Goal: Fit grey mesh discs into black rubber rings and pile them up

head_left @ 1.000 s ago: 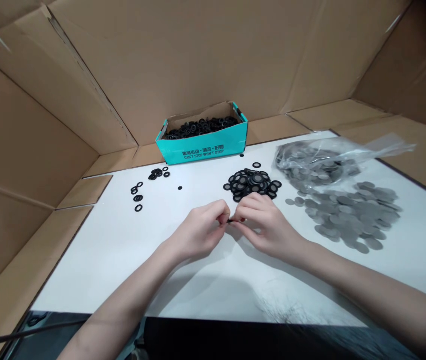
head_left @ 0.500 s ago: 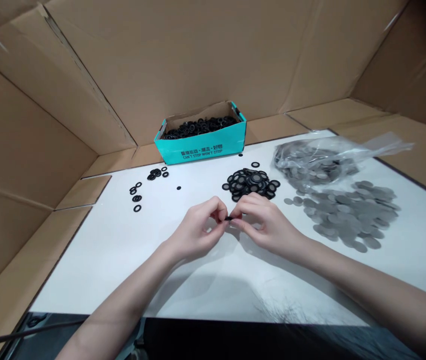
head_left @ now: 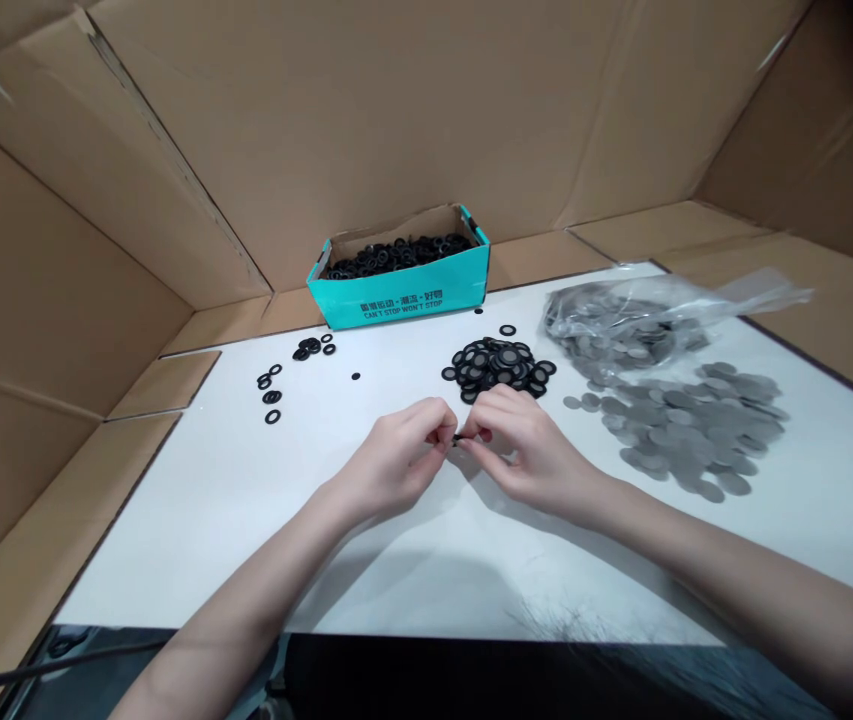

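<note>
My left hand (head_left: 396,455) and my right hand (head_left: 523,445) meet over the middle of the white table (head_left: 246,520), fingertips pinched together on a small black ring (head_left: 457,439) held between them. Just behind my right hand lies a pile of black rings fitted with grey discs (head_left: 499,366). To the right is a loose heap of grey mesh discs (head_left: 685,425).
A teal box (head_left: 400,285) full of black rings stands at the back. A clear plastic bag (head_left: 636,320) of grey discs lies at the back right. Several loose black rings (head_left: 273,395) are scattered at the left. Cardboard walls enclose the table.
Both hands stay pinched on the small ring in the same spot, with only slight finger shifts. The view has drifted a little.
</note>
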Motion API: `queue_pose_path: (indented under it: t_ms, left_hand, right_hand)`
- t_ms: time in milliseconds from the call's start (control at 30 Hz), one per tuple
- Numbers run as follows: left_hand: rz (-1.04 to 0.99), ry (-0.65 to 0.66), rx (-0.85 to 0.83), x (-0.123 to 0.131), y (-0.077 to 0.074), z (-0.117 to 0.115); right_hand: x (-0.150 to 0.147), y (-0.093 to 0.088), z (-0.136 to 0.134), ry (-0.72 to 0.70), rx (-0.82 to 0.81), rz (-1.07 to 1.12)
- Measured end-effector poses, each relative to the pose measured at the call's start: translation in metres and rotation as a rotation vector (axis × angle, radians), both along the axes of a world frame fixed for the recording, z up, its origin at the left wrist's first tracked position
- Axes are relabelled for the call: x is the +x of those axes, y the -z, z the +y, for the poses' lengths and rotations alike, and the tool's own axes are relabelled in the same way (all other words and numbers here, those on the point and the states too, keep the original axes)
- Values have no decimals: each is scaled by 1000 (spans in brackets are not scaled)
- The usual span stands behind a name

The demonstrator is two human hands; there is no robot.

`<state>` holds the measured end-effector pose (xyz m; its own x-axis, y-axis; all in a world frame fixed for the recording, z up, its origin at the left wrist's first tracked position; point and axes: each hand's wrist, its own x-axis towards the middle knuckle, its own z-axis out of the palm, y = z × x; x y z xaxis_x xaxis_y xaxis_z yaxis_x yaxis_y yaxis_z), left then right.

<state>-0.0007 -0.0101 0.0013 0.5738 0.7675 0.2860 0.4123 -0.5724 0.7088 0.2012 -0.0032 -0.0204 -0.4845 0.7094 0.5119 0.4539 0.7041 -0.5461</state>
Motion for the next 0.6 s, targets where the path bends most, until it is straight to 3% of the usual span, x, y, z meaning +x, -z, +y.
queue_pose_path:
  t_ms: [233,600]
  left_hand:
    - [-201,-38,-137,3,4,0]
    - [-224,-34,0,6,11,-1]
  right_hand:
    - [1,2,3,-8,-49,21]
    - [0,-1,2,-40,-182,64]
